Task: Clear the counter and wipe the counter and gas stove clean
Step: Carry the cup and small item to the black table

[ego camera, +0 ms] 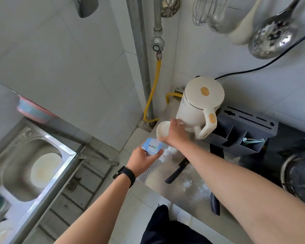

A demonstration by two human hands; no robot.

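Pack (pixel 151 146), boxy, sits clasped in left hand (pixel 140 161); right hand (pixel 174 133) seemingly grips round cup (pixel 162 129).

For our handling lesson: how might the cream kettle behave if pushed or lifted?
The kettle looks rigid and tall, so a high push may tip it. Its smooth sides could slip; the handle seems the safer hold.

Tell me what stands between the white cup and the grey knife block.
The cream kettle stands between the white cup and the knife block, its handle toward the block, as the head view shows.
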